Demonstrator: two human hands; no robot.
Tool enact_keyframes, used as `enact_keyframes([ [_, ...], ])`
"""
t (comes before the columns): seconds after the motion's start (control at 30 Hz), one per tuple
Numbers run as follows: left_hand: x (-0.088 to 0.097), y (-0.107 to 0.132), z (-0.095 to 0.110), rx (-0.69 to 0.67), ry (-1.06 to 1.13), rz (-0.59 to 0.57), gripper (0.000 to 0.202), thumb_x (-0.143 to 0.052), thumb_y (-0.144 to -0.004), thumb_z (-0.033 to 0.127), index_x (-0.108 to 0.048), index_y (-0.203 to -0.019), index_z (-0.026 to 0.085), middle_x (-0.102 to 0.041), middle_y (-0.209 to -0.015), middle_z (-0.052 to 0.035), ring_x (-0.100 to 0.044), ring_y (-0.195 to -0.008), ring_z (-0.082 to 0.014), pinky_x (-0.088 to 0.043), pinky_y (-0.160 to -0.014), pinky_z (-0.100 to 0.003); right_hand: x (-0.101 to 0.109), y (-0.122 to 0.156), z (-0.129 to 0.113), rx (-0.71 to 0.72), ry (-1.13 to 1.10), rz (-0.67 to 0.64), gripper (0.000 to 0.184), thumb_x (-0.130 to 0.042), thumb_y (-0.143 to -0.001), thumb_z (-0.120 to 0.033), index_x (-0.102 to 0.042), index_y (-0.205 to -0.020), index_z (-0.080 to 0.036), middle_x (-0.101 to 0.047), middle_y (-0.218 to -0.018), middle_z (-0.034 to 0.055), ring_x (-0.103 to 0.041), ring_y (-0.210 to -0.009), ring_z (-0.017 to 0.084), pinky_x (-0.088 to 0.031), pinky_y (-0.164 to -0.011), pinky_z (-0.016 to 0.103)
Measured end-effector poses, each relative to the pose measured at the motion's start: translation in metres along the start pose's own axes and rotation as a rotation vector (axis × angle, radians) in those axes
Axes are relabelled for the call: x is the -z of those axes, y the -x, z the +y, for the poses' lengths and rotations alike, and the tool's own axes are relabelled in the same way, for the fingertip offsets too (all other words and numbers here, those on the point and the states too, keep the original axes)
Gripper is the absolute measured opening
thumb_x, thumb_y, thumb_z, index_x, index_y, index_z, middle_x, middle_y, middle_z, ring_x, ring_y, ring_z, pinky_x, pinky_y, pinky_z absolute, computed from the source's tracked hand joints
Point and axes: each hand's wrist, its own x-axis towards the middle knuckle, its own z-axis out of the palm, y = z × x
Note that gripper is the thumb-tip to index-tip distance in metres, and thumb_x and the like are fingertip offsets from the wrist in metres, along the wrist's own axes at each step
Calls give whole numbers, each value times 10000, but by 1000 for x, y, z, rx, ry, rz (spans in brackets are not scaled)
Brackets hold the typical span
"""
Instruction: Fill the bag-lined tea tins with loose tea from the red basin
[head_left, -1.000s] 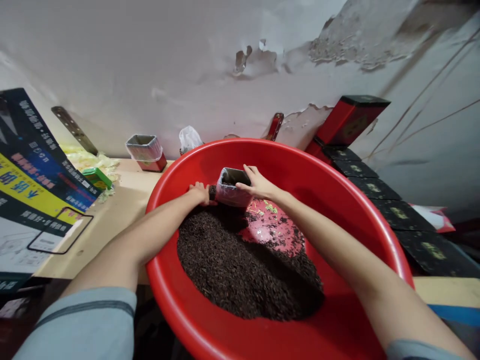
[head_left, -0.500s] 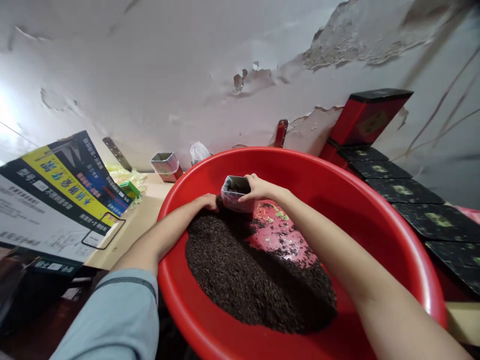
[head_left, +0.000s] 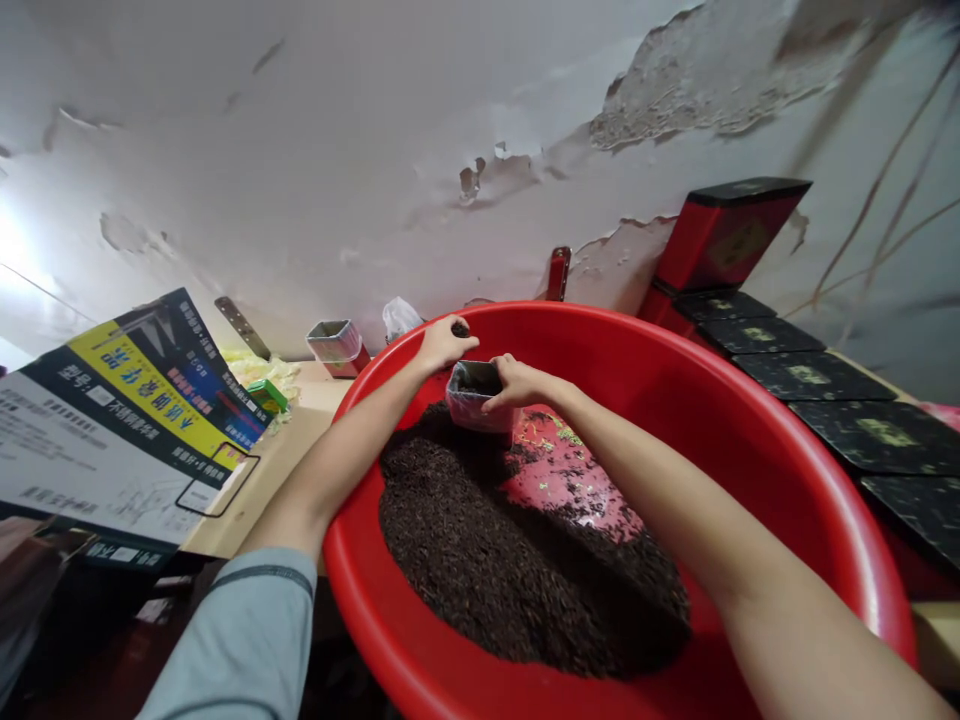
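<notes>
A heap of dark loose tea leaves [head_left: 517, 560] lies in a big round red basin [head_left: 757, 400]. Within the basin stands a red tin with a clear plastic liner [head_left: 472, 408], dark leaves showing inside its mouth. My right hand [head_left: 521, 383] grips the tin's right side at the rim, thumb and fingers closed on it. Just above and behind the tin's mouth, my left hand [head_left: 445, 343] is curled, palm side up, around a small handful of dark tea leaves [head_left: 459, 329]. Part of the tin's lower half is hidden by the heap.
Another lined tin [head_left: 337, 350] and a white plastic bag [head_left: 401, 318] stand behind the basin. A printed cardboard box [head_left: 142, 420] and a small green box [head_left: 268, 395] are at left. Red-and-black boxes [head_left: 810, 375] line the right side, near the peeling wall.
My left hand has risen from the heap to above the tin, bringing a handful of tea leaves. My right hand keeps its hold on the tin. The view has shifted slightly.
</notes>
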Motion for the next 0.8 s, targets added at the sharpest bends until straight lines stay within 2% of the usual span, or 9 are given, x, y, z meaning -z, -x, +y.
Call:
enact_keyframes([
  [0.1, -27, 2, 11, -30, 116, 78, 214, -728, -716, 188, -635, -908, 193, -716, -945, -35, -647, -854, -166, -510, -854, -292, -2, -1, 2, 24, -2, 4, 800, -869, -605, -525, -537, -1237, -163, -564, -1223, 139, -595, -1157, 350, -514, -1003, 480],
  [0.2, -40, 9, 9, -59, 175, 89, 203, -724, -745, 206, -608, -912, 216, -700, -929, 2, -644, -880, -160, -500, -893, -290, -4, -4, 3, 17, -9, -7, 873, -874, -599, -518, -511, -1297, -140, -541, -1275, 160, -582, -1192, 355, -505, -1023, 490],
  [0.3, -41, 17, -1, -112, 180, 84, 192, -716, -754, 216, -579, -889, 224, -674, -891, 29, -630, -875, -145, -495, -895, -270, -5, -5, 3, 5, -13, -3, 900, -882, -586, -500, -509, -1312, -122, -529, -1305, 181, -578, -1201, 363, -511, -1019, 497],
  [0.5, -44, 21, -13, -179, 238, 71, 203, -706, -743, 203, -581, -903, 208, -666, -891, 28, -628, -842, -136, -514, -870, -269, -7, -7, 5, 25, -8, 44, 844, -893, -576, -483, -548, -1285, -183, -576, -1213, 131, -617, -1129, 338, -543, -985, 482],
  [0.73, -48, 19, -15, -275, 238, -9, 194, -690, -717, 99, -667, -887, 189, -741, -1100, -40, -664, -1122, -183, -448, -1088, -327, -8, -10, 5, 1, -9, 23, 904, -897, -556, -495, -539, -1314, -158, -560, -1269, 157, -602, -1177, 363, -537, -1012, 493],
  [0.8, -48, 17, -19, -291, 287, -40, 215, -669, -693, 75, -680, -879, 182, -748, -1117, -52, -667, -1144, -189, -439, -1105, -334, -8, -10, 5, -6, -31, 26, 962, -903, -541, -493, -512, -1349, -147, -551, -1296, 172, -585, -1210, 376, -524, -1034, 509],
])
